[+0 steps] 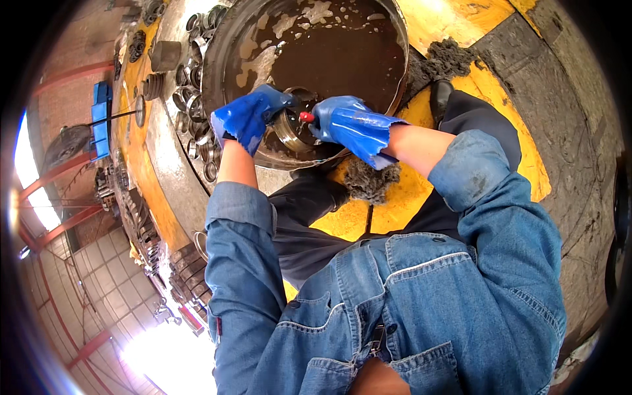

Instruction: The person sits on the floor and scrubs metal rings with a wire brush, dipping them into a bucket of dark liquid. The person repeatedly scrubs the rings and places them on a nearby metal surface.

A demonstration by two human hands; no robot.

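Both of my hands wear blue rubber gloves and work over the near part of a large round basin (pixel 212 89) of dark brown liquid (pixel 336 66). My left hand (pixel 253 115) is closed on the upper left of a shiny metal ring (pixel 288 135), which is held tilted above the liquid. Close to the ring's right side, my right hand (pixel 352 125) is closed round a slim tool with a red end (pixel 306 117). Most of that tool is hidden by the glove, so its kind does not show. Pale foam floats on the liquid.
Several metal rings (pixel 194 105) lie along the basin's left side on a metal surface. A grey clump of fibrous waste (pixel 372 181) sits below the basin, and another fibre clump (pixel 449 59) lies at its right. My legs straddle the yellow floor plate (pixel 507 118).
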